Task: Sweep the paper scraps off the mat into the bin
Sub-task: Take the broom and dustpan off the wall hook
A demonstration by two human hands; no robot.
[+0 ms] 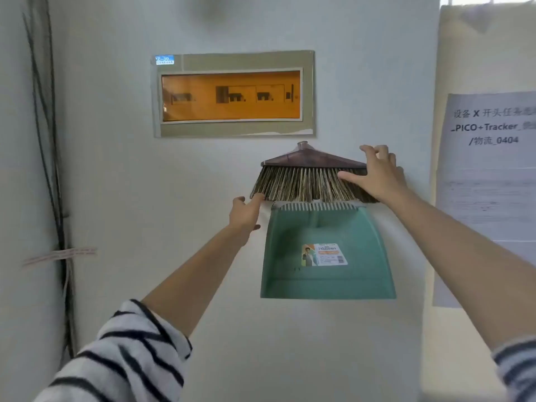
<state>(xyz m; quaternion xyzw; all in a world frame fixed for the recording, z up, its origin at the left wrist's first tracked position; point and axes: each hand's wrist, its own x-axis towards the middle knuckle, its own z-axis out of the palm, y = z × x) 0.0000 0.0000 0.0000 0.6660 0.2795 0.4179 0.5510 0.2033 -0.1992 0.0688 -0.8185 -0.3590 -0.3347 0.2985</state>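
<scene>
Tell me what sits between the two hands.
In the head view, the broom head's bristles span from the left hand to the right hand, above the green dustpan.

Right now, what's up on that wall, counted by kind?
Broom heads: 1, the broom, with the left hand and right hand on its bristles
Dustpans: 1, the green dustpan
Breaker panels: 1, the panel
Paper notices: 1, the notice
Cable bundles: 1, the cables
Total: 5

Broom head (307,175) directly above dustpan (327,253) on wall (203,256); electrical panel (233,94) higher; notice (490,169) right
</scene>
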